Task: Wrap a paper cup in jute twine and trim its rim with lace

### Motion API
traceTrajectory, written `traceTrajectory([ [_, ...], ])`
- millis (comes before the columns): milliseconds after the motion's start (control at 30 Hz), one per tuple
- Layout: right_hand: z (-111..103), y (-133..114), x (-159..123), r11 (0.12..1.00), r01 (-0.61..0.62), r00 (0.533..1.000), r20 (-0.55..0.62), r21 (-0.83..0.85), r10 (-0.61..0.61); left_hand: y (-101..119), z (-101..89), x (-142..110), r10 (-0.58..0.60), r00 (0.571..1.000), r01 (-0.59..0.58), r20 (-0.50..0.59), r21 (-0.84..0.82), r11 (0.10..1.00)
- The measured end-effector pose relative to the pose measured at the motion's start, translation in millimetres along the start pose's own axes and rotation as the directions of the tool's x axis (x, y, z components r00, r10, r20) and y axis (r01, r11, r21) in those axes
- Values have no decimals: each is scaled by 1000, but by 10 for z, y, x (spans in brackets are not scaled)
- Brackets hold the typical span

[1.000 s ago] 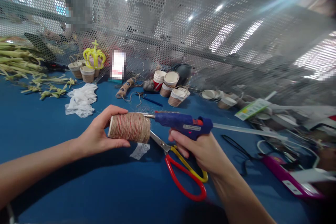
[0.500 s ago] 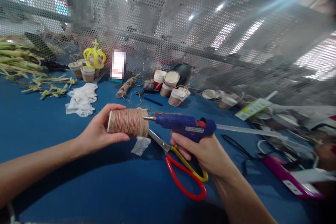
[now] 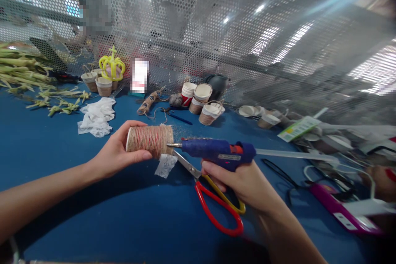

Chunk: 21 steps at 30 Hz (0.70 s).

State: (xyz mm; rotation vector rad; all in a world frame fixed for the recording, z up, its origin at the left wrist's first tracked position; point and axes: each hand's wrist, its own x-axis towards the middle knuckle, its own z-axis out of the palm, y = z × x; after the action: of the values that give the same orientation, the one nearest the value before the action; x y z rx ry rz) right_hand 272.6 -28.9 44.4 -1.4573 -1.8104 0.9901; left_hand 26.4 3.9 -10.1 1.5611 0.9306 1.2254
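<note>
My left hand (image 3: 123, 148) holds a twine-wrapped paper cup (image 3: 148, 140) on its side, fingers round its left end. A strip of white lace (image 3: 167, 166) hangs from the cup's right end. In my right hand (image 3: 235, 177) is a blue hot glue gun (image 3: 216, 150), gripped by its handle, with a clear glue stick (image 3: 287, 154) out of its back. The nozzle tip is at the cup's right end; whether it touches is hard to tell. Under the gun lie scissors (image 3: 195, 174) with red and yellow handles, partly covered by my right hand.
Crumpled white lace (image 3: 97, 115) lies at left, near green plant stems (image 3: 24, 70). Finished-looking cups (image 3: 210, 113), a twine bundle (image 3: 150, 102) and a yellow crown (image 3: 111, 66) stand along the perforated metal screen (image 3: 185, 29). A purple power strip (image 3: 343, 208) with cables is at right.
The glue gun's nozzle has moved slightly down and left along the cup's right end. The cup has shifted a little up and left, still in my left hand.
</note>
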Motion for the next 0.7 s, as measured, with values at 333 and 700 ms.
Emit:
traceTrajectory([
  [333, -19, 22, 44, 999, -5, 1000, 26, 53, 4, -26, -10, -23, 129, 992, -130, 14, 88, 988],
  [700, -23, 77, 81, 989, 11, 1000, -10, 145, -10, -79, -29, -46, 417, 904, -425, 90, 288, 858],
])
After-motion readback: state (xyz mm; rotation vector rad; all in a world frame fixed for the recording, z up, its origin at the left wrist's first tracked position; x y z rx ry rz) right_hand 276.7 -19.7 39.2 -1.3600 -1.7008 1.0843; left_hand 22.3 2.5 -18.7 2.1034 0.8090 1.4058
